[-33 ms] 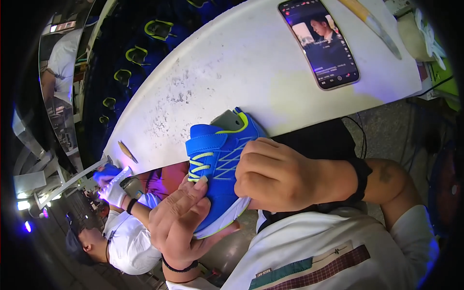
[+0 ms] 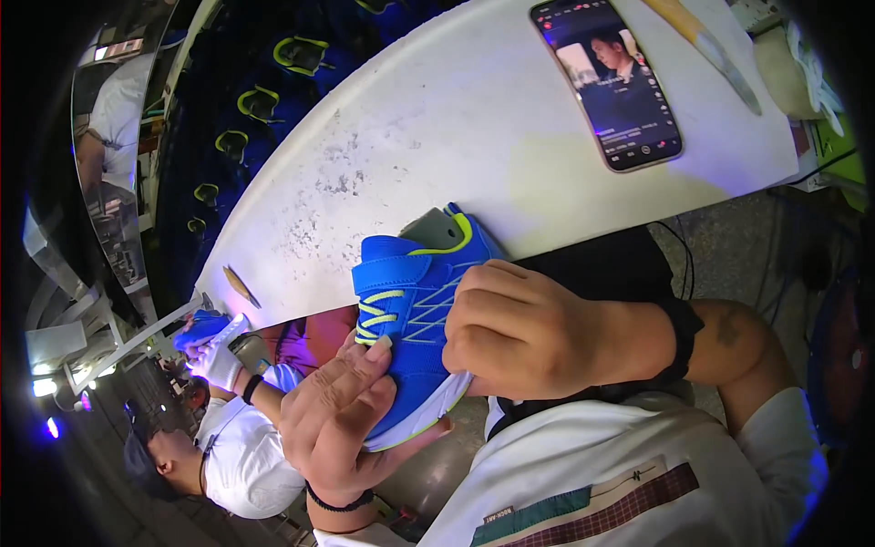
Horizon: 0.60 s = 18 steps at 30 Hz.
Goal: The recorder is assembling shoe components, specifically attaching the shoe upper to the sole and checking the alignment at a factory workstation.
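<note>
A blue sneaker point(image 2: 419, 369) with yellow-green laces point(image 2: 375, 314), a front strap point(image 2: 392, 273) and a white sole is held over the bench's near edge, toe toward me. A grey-green shoe last point(image 2: 428, 232) sticks out of its collar. My left hand point(image 2: 333, 415) is closed around the toe, thumb on the upper by the laces and a finger under the sole. Curled tightly, my right hand point(image 2: 519, 333) presses against the shoe's right side near the sole; its fingertips are hidden, so anything small in them cannot be made out.
A white bench point(image 2: 474, 118) carries a lit phone point(image 2: 611, 100), a wooden-handled blade-like tool point(image 2: 706, 50) and a small pointed tool point(image 2: 241, 285). Beyond it, a dark area holds several shoes point(image 2: 301, 56). At left, a co-worker point(image 2: 244, 456) with a gloved hand holds a blue shoe point(image 2: 202, 328).
</note>
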{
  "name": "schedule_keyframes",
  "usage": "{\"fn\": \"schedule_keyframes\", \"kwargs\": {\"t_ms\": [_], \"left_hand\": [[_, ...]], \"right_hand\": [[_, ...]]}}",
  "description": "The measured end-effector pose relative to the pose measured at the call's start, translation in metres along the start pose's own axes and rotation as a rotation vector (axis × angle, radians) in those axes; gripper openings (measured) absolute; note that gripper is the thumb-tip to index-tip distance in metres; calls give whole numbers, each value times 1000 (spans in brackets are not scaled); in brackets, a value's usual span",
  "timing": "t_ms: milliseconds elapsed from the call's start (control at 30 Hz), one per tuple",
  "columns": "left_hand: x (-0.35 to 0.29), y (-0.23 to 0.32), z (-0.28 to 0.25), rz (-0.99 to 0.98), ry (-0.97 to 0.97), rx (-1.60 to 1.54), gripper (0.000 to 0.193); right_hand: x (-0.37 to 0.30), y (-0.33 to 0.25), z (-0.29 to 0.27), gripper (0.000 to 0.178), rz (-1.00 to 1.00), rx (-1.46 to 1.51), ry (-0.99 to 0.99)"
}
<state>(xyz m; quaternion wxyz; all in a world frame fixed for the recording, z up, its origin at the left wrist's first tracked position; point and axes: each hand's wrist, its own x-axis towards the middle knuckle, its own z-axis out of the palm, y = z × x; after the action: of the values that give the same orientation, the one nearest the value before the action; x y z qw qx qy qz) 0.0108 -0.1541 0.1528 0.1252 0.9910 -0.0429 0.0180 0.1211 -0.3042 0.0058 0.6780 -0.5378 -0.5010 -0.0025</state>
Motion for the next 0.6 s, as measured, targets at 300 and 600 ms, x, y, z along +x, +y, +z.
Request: {"fn": "schedule_keyframes", "kwargs": {"t_ms": [300,600], "left_hand": [[-33,-86,20,-196,42,-661,84],[-62,-108,68,-648,-82,-1127,99]], "right_hand": [[35,7,27,50,205,-146,-333],[56,-11,11,36,193,-164,-225]]}}
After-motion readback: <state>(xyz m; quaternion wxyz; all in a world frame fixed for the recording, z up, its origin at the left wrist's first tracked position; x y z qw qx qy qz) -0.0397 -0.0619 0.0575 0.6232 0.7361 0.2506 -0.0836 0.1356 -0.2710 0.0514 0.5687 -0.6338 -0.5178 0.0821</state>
